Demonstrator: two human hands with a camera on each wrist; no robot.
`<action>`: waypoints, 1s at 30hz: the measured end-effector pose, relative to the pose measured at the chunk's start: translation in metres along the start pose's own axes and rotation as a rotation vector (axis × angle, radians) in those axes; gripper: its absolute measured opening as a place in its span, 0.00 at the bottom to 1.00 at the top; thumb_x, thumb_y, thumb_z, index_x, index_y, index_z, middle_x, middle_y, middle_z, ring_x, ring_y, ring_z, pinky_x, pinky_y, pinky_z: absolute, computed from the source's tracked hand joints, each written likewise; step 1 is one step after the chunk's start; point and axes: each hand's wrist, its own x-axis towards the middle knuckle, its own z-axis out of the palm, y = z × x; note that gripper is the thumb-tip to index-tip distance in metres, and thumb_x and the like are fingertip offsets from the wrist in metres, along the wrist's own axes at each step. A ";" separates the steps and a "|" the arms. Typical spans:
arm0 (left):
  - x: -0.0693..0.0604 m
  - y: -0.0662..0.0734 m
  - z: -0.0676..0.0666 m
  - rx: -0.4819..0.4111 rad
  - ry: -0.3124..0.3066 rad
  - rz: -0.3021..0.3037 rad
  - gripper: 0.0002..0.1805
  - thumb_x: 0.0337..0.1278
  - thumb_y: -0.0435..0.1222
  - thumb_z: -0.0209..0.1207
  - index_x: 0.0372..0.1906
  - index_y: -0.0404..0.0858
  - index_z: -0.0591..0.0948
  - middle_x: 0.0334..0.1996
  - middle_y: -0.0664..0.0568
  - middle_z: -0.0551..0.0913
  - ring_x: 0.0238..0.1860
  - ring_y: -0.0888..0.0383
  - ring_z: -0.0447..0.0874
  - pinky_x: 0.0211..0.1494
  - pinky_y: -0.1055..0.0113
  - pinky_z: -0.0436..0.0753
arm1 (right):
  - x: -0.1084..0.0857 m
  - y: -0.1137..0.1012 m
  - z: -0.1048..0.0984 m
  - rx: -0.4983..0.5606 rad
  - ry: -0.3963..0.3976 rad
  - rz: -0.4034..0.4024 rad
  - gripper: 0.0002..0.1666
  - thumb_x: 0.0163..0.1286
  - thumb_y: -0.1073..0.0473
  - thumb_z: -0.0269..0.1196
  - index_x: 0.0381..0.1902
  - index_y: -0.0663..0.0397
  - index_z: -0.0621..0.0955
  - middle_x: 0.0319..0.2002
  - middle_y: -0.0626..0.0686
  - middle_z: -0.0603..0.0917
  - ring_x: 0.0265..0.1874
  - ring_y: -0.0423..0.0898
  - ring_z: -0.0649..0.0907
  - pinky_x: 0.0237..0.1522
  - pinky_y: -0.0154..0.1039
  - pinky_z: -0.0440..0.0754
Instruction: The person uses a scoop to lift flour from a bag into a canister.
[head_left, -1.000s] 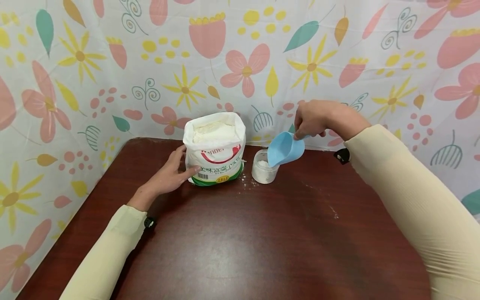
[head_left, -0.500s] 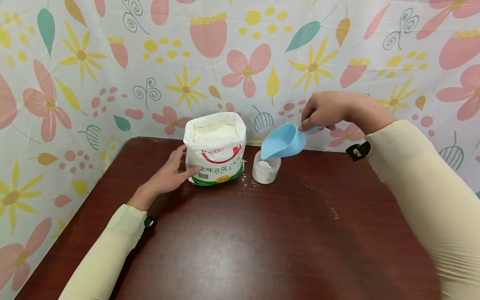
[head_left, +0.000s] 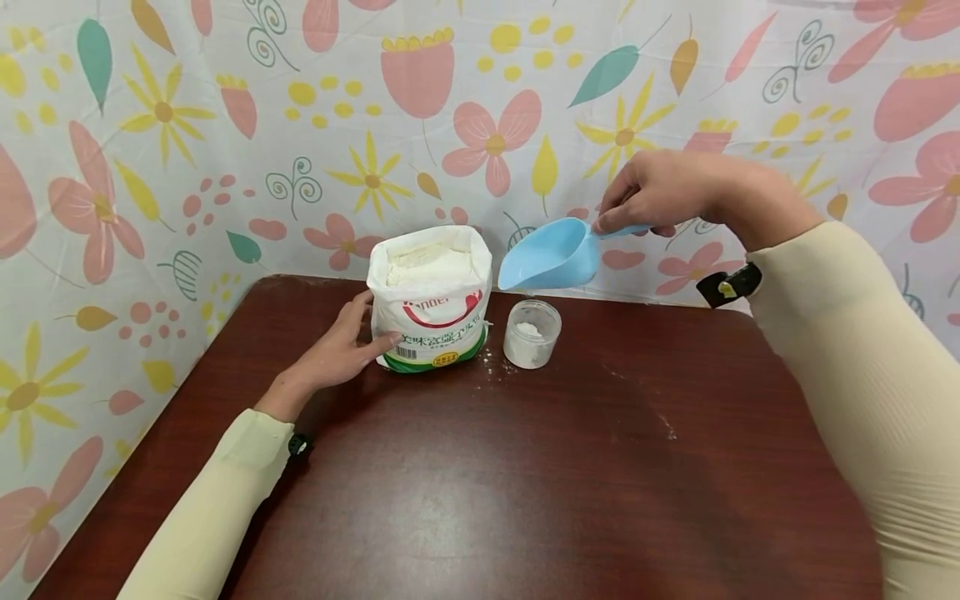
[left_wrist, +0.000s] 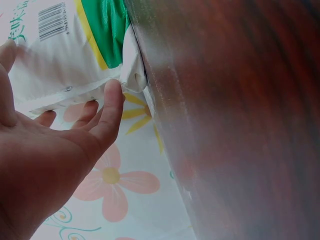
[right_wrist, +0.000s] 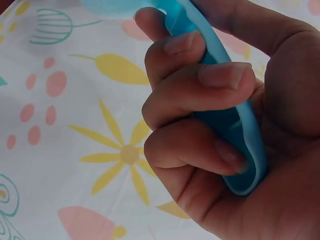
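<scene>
In the head view, my right hand [head_left: 663,196] grips the handle of a light-blue scoop [head_left: 551,254], held above a clear jar [head_left: 531,337] partly filled with white powder. The scoop's mouth points left and no powder shows in it. Seen from the right wrist, my fingers [right_wrist: 195,95] curl round the hollow handle [right_wrist: 235,135]. My left hand [head_left: 337,342] rests against the left side of an open white bag [head_left: 431,321] full of flour-like powder. Its thumb lies on the bag's front, and its loosely extended fingers [left_wrist: 107,115] touch the side.
White powder specks [head_left: 491,367] lie on the dark brown table [head_left: 465,483] between bag and jar, with a faint powder trail [head_left: 663,425] to the right. A flower-printed curtain [head_left: 450,125] stands behind and to the left. Both wrists carry black straps [head_left: 727,285].
My right hand has lifted the scoop up from the jar's rim and levelled it, so the jar's mouth now shows. The left hand, bag and jar have stayed in place.
</scene>
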 end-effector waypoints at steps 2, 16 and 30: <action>0.000 -0.001 0.000 -0.002 -0.001 0.002 0.51 0.73 0.54 0.64 0.86 0.54 0.44 0.77 0.42 0.52 0.76 0.41 0.62 0.68 0.38 0.78 | 0.001 -0.003 -0.001 0.006 0.009 0.005 0.10 0.76 0.51 0.68 0.38 0.49 0.91 0.19 0.46 0.70 0.14 0.43 0.69 0.25 0.39 0.71; 0.000 0.000 0.000 -0.003 0.002 0.009 0.51 0.74 0.53 0.64 0.86 0.55 0.43 0.77 0.43 0.52 0.77 0.42 0.61 0.69 0.38 0.77 | 0.016 -0.032 0.000 0.033 0.114 -0.024 0.12 0.76 0.51 0.66 0.38 0.53 0.90 0.20 0.47 0.75 0.14 0.43 0.72 0.25 0.39 0.74; 0.001 0.002 0.000 0.012 0.004 0.010 0.51 0.73 0.54 0.64 0.86 0.54 0.43 0.77 0.42 0.53 0.76 0.41 0.61 0.68 0.37 0.77 | 0.040 -0.062 0.011 -0.132 0.142 -0.079 0.15 0.74 0.52 0.63 0.29 0.50 0.88 0.16 0.47 0.75 0.14 0.43 0.74 0.24 0.41 0.72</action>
